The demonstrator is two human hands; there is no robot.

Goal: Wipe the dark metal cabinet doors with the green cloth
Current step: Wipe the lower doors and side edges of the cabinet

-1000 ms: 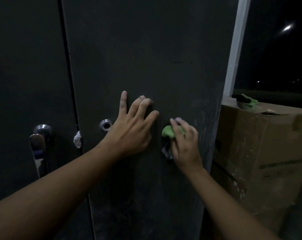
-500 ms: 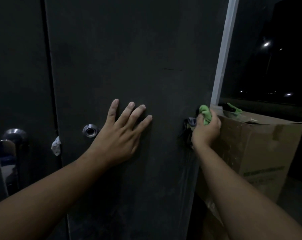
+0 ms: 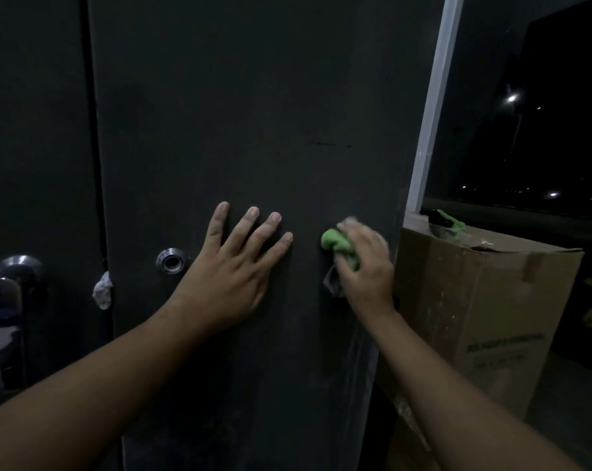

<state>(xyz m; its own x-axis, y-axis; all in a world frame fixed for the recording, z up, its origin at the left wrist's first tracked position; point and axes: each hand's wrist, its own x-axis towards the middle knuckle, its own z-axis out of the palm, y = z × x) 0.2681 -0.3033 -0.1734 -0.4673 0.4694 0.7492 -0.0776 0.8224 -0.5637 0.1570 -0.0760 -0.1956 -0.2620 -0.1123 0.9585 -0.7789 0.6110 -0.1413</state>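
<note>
**Dim room, dark cabinet front: wipe in progress**

Unlit interior, with a night window to the right. On the right cabinet door (image 3: 253, 113), the left hand (image 3: 233, 266) lies flat with fingers spread. The right hand (image 3: 366, 266), blurred, curls its fingers over the bunched green cloth (image 3: 337, 244) and presses it to the same door, near its right edge.

Risks: the cloth may slide off that edge, and the bracing palm may leave smears.

Cardboard box (image 3: 474, 300) beside the cabinet: contents unseen; a green-and-black item (image 3: 444, 220) lies on top.

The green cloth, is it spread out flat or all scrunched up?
Scrunched up: the green cloth bulges as a wad from the right hand gripping it.
</note>
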